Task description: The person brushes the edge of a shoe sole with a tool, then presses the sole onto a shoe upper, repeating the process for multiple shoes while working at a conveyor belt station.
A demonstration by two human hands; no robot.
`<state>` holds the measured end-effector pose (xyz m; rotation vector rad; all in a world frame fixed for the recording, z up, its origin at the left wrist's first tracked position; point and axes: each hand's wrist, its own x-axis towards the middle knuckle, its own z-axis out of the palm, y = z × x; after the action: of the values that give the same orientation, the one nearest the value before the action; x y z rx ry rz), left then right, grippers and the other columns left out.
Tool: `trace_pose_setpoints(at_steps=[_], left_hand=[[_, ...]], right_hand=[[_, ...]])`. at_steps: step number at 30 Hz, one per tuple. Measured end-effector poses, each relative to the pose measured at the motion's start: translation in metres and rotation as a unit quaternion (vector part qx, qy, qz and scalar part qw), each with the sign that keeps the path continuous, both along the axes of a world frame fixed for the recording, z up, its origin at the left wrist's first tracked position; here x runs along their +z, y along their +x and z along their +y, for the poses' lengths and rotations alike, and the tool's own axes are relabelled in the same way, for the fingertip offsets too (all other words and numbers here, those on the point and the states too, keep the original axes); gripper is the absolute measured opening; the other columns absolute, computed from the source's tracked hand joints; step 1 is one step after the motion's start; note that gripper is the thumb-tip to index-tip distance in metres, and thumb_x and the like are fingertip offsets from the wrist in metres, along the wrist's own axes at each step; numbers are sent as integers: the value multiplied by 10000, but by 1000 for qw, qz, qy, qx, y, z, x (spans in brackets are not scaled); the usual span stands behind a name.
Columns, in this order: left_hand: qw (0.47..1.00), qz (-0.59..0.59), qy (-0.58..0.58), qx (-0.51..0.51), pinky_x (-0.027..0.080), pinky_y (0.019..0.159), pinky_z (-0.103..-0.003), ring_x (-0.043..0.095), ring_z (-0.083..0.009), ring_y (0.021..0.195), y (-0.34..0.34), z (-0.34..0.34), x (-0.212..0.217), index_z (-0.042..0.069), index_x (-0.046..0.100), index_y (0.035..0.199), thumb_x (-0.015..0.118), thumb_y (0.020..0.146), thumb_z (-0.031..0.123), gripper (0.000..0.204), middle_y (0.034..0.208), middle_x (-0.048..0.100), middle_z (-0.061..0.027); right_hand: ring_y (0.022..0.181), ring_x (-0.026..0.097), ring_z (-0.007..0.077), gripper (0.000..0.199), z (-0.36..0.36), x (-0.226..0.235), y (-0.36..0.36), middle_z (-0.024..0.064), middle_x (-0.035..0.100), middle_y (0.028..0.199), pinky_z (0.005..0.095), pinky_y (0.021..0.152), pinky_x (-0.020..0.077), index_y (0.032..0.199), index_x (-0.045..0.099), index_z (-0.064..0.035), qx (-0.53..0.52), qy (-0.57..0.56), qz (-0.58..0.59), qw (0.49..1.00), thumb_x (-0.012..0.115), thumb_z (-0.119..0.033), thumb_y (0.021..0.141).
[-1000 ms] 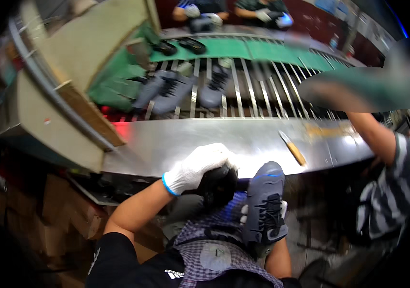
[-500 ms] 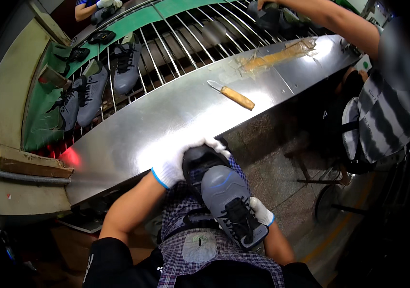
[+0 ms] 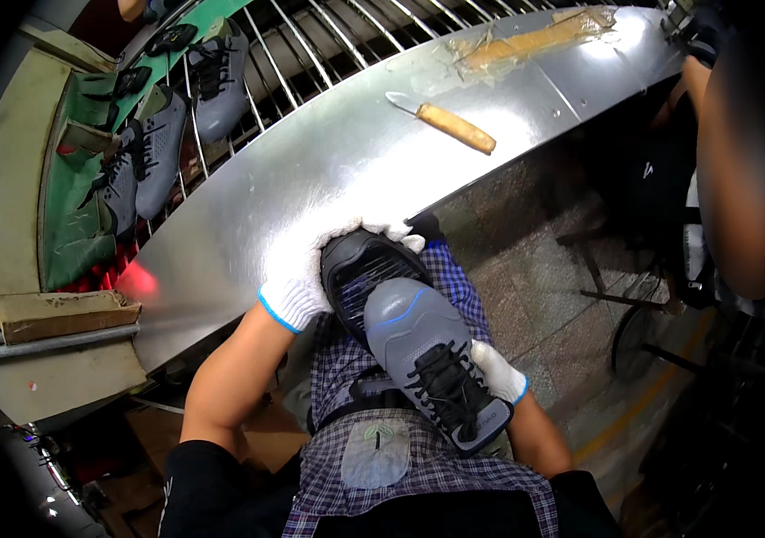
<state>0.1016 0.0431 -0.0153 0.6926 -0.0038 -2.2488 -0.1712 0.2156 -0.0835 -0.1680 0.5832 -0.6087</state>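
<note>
Now we hold a black sole (image 3: 357, 273) in our curled left hand (image 3: 300, 273) and a shoe (image 3: 418, 334) in our right hand (image 3: 499, 374), fingers mostly hidden; the shoe overlaps the sole. A knife (image 3: 456, 127) lies on the surface (image 3: 239, 211).

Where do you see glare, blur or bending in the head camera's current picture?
All in the head view: white glare on the metal bench; a co-worker's forearm blurred at right; the bench's edge bowed, fisheye-fashion; the gray lace-up shoe fairly sharp.

A shiny metal bench (image 3: 239, 211) carries a wooden-handled knife (image 3: 454, 127) and brownish tape (image 3: 539, 40).
</note>
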Motion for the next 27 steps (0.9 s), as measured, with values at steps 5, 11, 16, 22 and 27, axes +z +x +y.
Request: trace_pose_setpoints(at_steps=[5, 11, 16, 22, 27], left_hand=[[997, -61, 24, 37, 456, 1194, -706, 550, -609, 1393, -5, 24, 7, -76, 609, 1235, 572, 1022, 180, 335, 1447, 599, -364], [998, -31, 23, 56, 446, 1204, -712, 491, -601, 1458, 13, 17, 5, -87, 528, 1405, 577, 1025, 189, 472, 1556, 503, -395], [994, -60, -82, -32, 367, 1284, -638, 464, -565, 1501, 12, 19, 3, -114, 468, 1522, 595, 1006, 214, 624, 1600, 458, -410], [970, -139, -185, -69, 369, 1287, -603, 519, -537, 1466, 4, 29, 17, -132, 556, 1478, 657, 952, 279, 674, 1534, 547, -395], [951, -171, -237, -97, 411, 1260, -572, 599, -519, 1387, 0, 30, 19, -139, 700, 1309, 694, 881, 317, 625, 1430, 658, -357]], right_hand=[[1167, 745, 214, 838, 4, -7, 2, 159, 736, 1337, 359, 1019, 620, 1469, 587, 88, 19, -14, 45, 999, 711, -591, 994], [1126, 750, 188, 868, 7, 2, 3, 146, 747, 1306, 338, 986, 622, 1459, 596, 92, 9, -48, 43, 998, 732, -614, 972], [1163, 729, 181, 867, 10, -3, 2, 135, 748, 1304, 341, 1014, 603, 1459, 603, 81, 26, -38, 49, 998, 738, -624, 972], [1183, 714, 168, 829, 10, -7, 5, 121, 739, 1336, 329, 1037, 582, 1461, 601, 80, 31, -70, 31, 997, 721, -595, 996], [1179, 717, 170, 750, 11, -11, 5, 124, 736, 1351, 328, 1036, 582, 1459, 601, 84, 37, -65, 32, 997, 683, -526, 1030]])
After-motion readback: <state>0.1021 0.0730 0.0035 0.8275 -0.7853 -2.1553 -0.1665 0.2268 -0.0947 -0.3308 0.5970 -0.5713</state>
